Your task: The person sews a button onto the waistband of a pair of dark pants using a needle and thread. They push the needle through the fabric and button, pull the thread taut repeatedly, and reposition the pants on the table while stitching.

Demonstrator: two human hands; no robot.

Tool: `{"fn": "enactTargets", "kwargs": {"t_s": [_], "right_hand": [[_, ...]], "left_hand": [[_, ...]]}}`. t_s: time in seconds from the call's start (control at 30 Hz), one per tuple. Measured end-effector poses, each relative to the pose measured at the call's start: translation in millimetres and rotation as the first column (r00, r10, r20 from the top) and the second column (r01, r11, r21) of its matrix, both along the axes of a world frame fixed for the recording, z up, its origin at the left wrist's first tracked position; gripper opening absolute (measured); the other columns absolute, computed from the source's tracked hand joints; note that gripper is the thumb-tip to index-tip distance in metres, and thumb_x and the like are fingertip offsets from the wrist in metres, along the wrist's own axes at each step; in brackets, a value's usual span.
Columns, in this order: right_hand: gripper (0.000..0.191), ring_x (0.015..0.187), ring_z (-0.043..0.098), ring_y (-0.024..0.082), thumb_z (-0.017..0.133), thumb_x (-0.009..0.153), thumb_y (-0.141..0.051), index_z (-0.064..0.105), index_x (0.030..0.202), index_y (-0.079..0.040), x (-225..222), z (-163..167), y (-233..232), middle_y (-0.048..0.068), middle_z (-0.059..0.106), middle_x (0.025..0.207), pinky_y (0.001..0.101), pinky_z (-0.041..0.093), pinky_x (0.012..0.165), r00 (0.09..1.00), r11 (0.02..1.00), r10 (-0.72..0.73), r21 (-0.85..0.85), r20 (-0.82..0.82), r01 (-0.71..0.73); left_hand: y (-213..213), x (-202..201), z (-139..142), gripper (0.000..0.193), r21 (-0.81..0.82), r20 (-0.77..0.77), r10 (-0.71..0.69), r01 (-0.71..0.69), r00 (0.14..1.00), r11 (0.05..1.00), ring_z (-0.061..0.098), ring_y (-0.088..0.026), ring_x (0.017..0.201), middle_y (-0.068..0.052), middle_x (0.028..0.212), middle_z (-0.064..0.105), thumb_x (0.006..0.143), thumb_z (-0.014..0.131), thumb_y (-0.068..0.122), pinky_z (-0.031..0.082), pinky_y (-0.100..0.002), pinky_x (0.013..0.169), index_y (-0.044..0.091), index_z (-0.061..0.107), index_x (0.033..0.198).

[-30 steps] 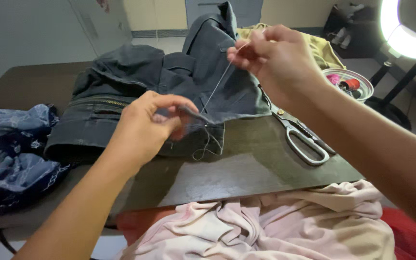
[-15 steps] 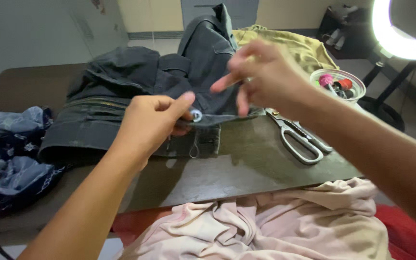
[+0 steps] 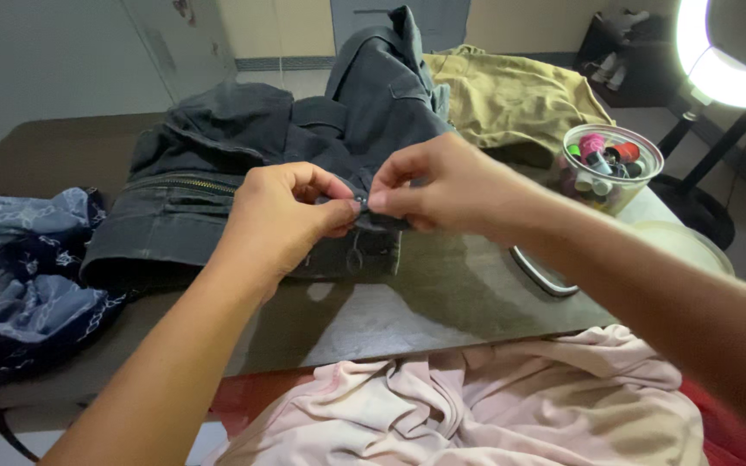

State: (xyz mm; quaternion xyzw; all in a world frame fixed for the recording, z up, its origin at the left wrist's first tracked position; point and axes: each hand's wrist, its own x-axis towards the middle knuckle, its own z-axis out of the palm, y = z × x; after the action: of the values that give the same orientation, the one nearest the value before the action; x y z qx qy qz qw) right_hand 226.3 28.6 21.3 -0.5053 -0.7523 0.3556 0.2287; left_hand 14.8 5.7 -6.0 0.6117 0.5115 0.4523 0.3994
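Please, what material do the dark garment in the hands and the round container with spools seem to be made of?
The dark grey garment pinched by the left hand and right hand looks like heavy woven cotton, perhaps denim: matte, thick stitched seams, a metal zipper. The round container seems to be clear glossy plastic, since the spools show through its wall.

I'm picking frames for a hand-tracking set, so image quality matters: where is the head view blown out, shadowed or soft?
Head view: the white ring light at top right is blown out to plain white; the left hand and right hand are evenly lit and fairly sharp, pinching the dark grey denim garment; soft shadows lie on the dark tabletop beneath them; the near forearms look slightly soft.
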Motion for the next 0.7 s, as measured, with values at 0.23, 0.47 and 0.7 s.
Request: {"fn": "enactTargets", "kwargs": {"t_s": [0.23, 0.47, 0.7], "right_hand": [[0.012, 0.071, 0.053, 0.009, 0.07, 0.107, -0.013, 0.068, 0.111, -0.002, 43, 21, -11, 0.002, 0.058, 0.087, 0.0233, 0.041, 0.062, 0.334, 0.512, 0.433, -0.077, -0.837, -0.856], [0.009, 0.07, 0.056, 0.012, 0.072, 0.097, -0.013, 0.067, 0.101, -0.007, 48, -5, -6, 0.004, 0.058, 0.085, 0.0226, 0.049, 0.054, -0.021, 0.295, 0.224, 0.088, -0.974, -0.952], [0.017, 0.074, 0.057, 0.006, 0.072, 0.101, -0.009, 0.07, 0.115, 0.0, 48, 26, 1, 0.002, 0.059, 0.085, 0.0193, 0.046, 0.06, 0.454, 0.667, 0.38, -0.101, -0.806, -0.738]], "left_hand": [[2, -8, -11, 0.011, -0.028, -0.059, 0.109, -0.111, 0.992, 0.993, 0.071, -0.011, 0.066, -0.007, 0.075, 0.076, 0.075, 0.079, 0.002, 0.056, -0.024, 0.061, -0.001, 0.075, 0.085], [0, -6, -14, 0.015, -0.014, -0.207, 0.126, -0.131, 0.97, 0.991, 0.069, -0.009, 0.063, -0.002, 0.069, 0.073, 0.073, 0.08, 0.005, 0.052, -0.024, 0.058, 0.007, 0.077, 0.088], [-4, -9, -12, 0.016, -0.037, -0.244, 0.164, -0.178, 0.956, 0.983, 0.068, -0.009, 0.06, -0.003, 0.067, 0.068, 0.074, 0.081, 0.007, 0.052, -0.024, 0.058, 0.009, 0.08, 0.09]]}}
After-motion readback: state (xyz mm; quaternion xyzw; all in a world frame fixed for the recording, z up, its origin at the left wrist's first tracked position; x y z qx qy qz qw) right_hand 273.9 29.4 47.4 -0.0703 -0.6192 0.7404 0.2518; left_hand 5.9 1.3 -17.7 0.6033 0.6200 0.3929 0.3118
